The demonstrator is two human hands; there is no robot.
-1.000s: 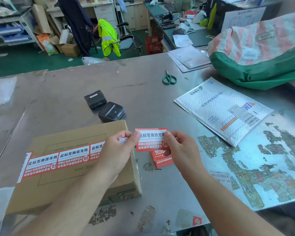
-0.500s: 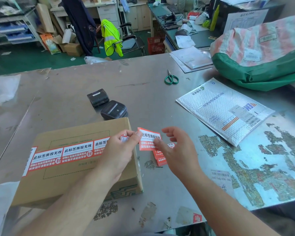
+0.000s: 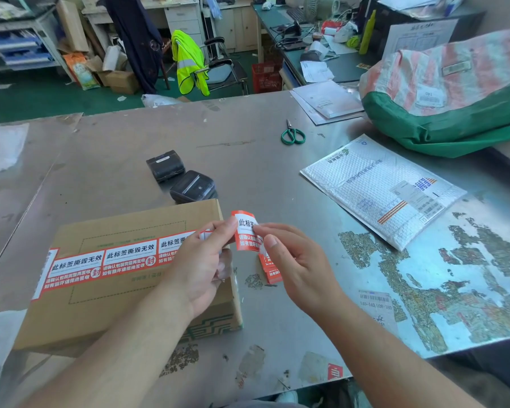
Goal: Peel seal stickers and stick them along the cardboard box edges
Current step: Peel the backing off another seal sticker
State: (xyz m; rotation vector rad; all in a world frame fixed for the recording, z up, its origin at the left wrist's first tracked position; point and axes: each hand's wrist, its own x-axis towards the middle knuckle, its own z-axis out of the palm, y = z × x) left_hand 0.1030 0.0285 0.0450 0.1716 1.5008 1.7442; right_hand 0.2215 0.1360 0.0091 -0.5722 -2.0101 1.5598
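Note:
A brown cardboard box (image 3: 130, 307) lies on the metal table at lower left, with a row of red-and-white seal stickers (image 3: 100, 265) stuck across its top. My left hand (image 3: 200, 266) hovers over the box's right end and pinches the left edge of a loose red-and-white seal sticker (image 3: 246, 229), which curls between my hands. My right hand (image 3: 292, 260) pinches that sticker's right edge with thumb and forefinger. A small stack of spare stickers (image 3: 273, 273) lies on the table beneath my right hand, partly hidden.
Two black handheld devices (image 3: 193, 187) sit just behind the box. Green scissors (image 3: 292, 134) lie farther back. A white bubble mailer (image 3: 380, 189) lies at right, and a large green-and-striped sack (image 3: 454, 92) fills the far right. Papers (image 3: 327, 101) lie near the table's far edge.
The sticker was flat between both hands; my right hand slid left along it, and it now curls narrow between the fingertips. The view has shifted slightly.

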